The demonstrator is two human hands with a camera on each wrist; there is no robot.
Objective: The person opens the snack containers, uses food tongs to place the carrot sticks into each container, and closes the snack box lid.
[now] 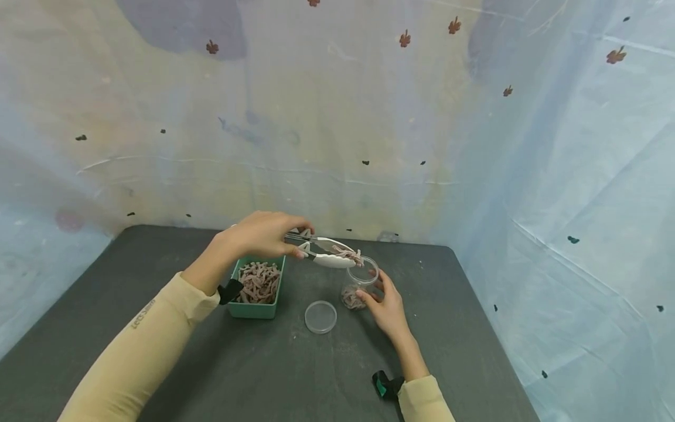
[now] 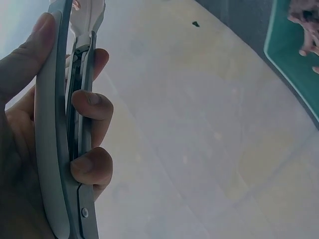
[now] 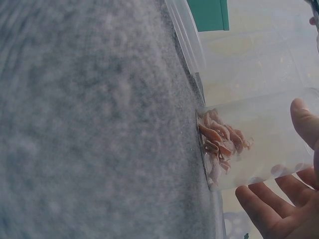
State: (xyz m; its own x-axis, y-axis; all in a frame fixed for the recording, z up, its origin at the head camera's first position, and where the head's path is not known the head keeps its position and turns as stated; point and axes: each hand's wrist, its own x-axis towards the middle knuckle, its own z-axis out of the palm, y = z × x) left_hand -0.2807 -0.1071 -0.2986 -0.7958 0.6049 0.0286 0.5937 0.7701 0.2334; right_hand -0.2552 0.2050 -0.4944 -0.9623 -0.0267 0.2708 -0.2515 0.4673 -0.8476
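Note:
My left hand [image 1: 258, 234] grips a pair of tongs [image 2: 52, 124], thumb on one arm and fingers wrapped over the other. Between the tongs' white tips hang some thin pinkish-brown strips [image 1: 348, 253], close to the mouth of a clear jar. Around the upper part of that jar [image 3: 264, 137] goes my right hand [image 1: 387, 308], thumb on one side and fingers on the other. The jar stands upright on the table, with similar strips [image 3: 219, 139] at its bottom. Below my left wrist, a green rectangular container [image 1: 253, 311] holds a heap of the same strips.
A clear round lid [image 1: 320, 317] lies flat on the dark table [image 1: 295, 375], between the green container and the jar. Pale patterned sheeting [image 1: 316, 129] hangs behind the table and along its sides. A black strap [image 1: 387, 385] is at my right wrist.

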